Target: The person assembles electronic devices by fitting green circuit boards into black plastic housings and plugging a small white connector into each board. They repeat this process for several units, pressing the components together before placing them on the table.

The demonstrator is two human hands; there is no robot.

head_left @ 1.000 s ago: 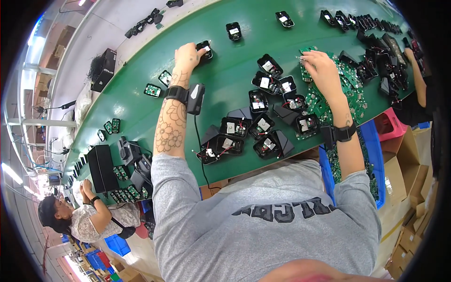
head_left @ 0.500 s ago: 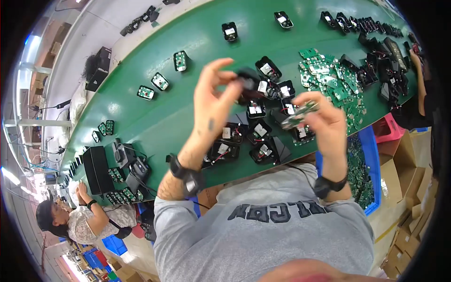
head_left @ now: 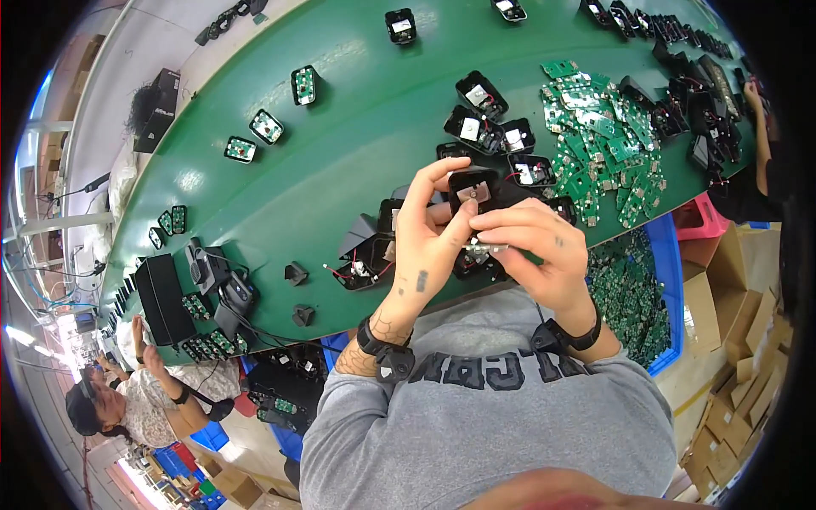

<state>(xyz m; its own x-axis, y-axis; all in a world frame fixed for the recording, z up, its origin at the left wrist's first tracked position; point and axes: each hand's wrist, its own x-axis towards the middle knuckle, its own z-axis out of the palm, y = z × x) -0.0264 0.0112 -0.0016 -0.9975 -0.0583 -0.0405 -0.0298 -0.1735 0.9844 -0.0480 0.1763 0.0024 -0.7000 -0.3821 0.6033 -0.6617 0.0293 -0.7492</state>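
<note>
My left hand [head_left: 427, 246] is closed around a small black plastic housing [head_left: 463, 184], whose open side shows a brownish patch inside. Close against it, my right hand [head_left: 544, 255] pinches a small circuit board [head_left: 486, 247], seen nearly edge-on just below the housing. Thumb and fingers of both hands almost meet there. Beyond them, several open black housings [head_left: 482, 95] with white blocks and red wires lie in a cluster. A loose heap of green circuit boards [head_left: 599, 140] spreads right of that cluster.
A blue bin [head_left: 674, 319] of boards stands at the table's right edge, by a pink stool [head_left: 701, 219]. Two small black pieces [head_left: 296, 273] lie left of my wrist. Housings with boards [head_left: 267, 127] sit far left. Co-workers are at left and far right.
My hands have come together in front of me. The left brought the black housing nearer and rightward; the right moved the circuit board left and down beside it. The view has shifted slightly.
</note>
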